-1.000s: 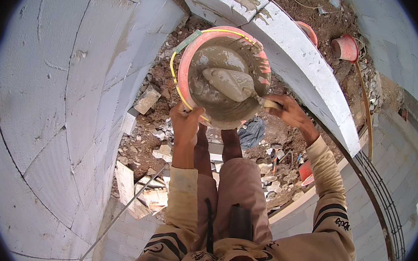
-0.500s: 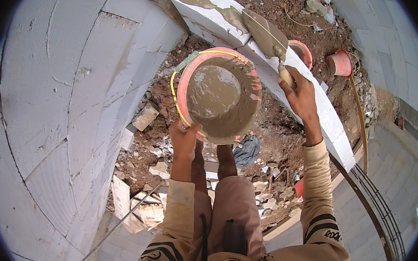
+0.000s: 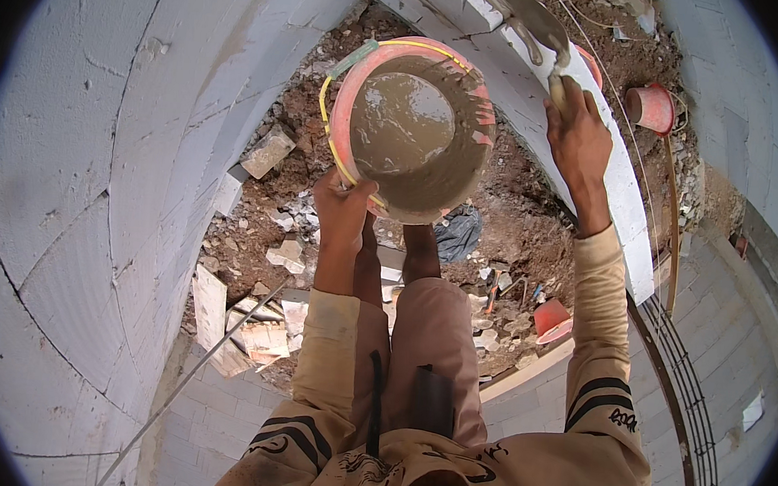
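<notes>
Right of the mortar bucket (image 3: 414,126), my right hand (image 3: 578,135) clamps fingers on the trowel (image 3: 527,16) over the block wall (image 3: 546,100). Left hand (image 3: 343,210) grips the bucket's rim; I'd keep it level while spreading

Mortar bucket (image 3: 411,131); trowel (image 3: 526,16) on wall (image 3: 512,70)

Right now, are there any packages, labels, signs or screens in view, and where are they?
None that I can see: only the pink bucket of wet mortar in the left hand, the trowel in the right hand, white block walls and rubble below.
</notes>
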A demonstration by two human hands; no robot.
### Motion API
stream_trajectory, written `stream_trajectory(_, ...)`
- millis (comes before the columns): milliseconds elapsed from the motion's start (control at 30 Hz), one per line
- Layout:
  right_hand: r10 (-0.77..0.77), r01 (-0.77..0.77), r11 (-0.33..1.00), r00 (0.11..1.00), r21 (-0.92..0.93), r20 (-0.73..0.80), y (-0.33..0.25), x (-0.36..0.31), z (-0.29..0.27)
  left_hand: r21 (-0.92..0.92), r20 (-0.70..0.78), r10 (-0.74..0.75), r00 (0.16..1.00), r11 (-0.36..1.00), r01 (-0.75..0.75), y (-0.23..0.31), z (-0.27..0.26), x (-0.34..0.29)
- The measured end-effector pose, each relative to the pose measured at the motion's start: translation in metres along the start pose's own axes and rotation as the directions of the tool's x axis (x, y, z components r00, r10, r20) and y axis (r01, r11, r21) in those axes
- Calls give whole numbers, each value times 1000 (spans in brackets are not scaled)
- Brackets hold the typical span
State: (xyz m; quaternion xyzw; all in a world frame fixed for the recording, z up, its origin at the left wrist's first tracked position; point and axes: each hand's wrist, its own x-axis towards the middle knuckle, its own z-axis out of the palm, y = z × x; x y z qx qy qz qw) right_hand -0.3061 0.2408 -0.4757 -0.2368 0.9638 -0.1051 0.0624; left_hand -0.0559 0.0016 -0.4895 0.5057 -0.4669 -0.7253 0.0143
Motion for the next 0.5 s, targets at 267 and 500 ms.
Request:
stream_trajectory(267,366,-366,929,931,-53,-17,71,-145,-15,44,-47,-31,998,998,33,-4,-1,3)
stream_trajectory(500,248,-270,961,935,55,255,12,-143,-23,121,55,16,998,992,-22,7,7,3)
